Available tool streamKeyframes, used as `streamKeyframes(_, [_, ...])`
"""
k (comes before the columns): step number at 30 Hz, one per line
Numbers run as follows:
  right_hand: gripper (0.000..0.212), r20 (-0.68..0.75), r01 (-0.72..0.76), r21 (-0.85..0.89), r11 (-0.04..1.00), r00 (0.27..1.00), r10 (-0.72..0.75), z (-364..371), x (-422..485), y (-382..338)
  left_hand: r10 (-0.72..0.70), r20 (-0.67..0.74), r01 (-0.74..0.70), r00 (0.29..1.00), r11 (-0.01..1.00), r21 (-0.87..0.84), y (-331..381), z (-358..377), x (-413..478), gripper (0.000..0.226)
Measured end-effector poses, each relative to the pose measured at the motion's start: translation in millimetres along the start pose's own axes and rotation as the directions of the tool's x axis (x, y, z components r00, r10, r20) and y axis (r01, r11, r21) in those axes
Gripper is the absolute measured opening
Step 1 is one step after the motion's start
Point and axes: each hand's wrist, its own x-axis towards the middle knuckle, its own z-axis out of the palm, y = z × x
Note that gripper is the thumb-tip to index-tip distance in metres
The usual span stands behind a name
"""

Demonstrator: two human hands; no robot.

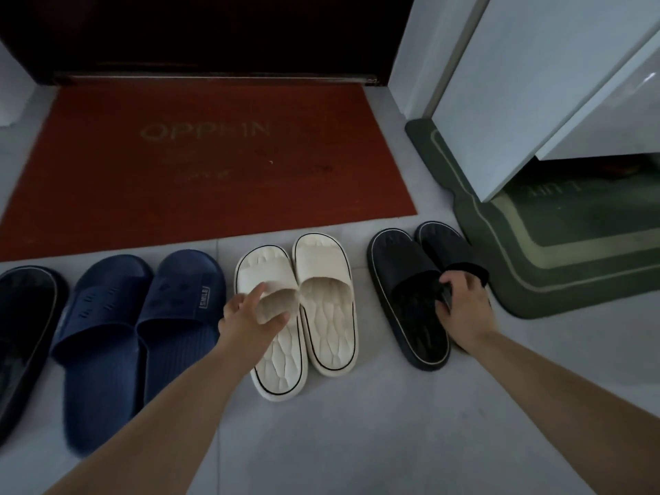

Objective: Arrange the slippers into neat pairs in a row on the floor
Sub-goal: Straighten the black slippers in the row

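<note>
Right hand [464, 305] grips the rightmost black slipper [450, 249] at its strap, on the floor touching its mate [407, 301]. Left hand [250, 316] is spread loosely over the left cream slipper [282, 359], not gripping it.

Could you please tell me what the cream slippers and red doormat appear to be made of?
Cream slippers: probably moulded foam or soft plastic, matte, given one-piece straps and embossed footbeds. Red doormat: seemingly coarse fibre pile, judging by its grainy surface.
</note>
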Motion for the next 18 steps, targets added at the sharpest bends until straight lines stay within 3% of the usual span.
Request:
streamKeyframes(3, [0.023,0.073,0.089,0.076,0.993,0.993,-0.095,2,5,-6,-0.001,-0.003,0.001,1.000,1.000,0.011,0,2,0,0.061])
streamKeyframes(7, [0.027,-0.031,-0.247,0.377,0.893,0.960,0.278,4,18,-18,-0.001,0.000,0.001,1.000,1.000,0.005,-1,2,0,0.060])
streamKeyframes(10, [0.036,-0.047,-0.323,0.468,0.822,0.920,0.388,-2,30,-21,0.007,0.011,-0.007,1.000,1.000,-0.022,-1,0,-1,0.060])
streamKeyframes(18, [0.029,-0.124,-0.279,0.353,0.893,0.932,0.340,-6,39,-17,0.018,0.004,-0.018,1.000,0.999,-0.042,1,-2,-2,0.055])
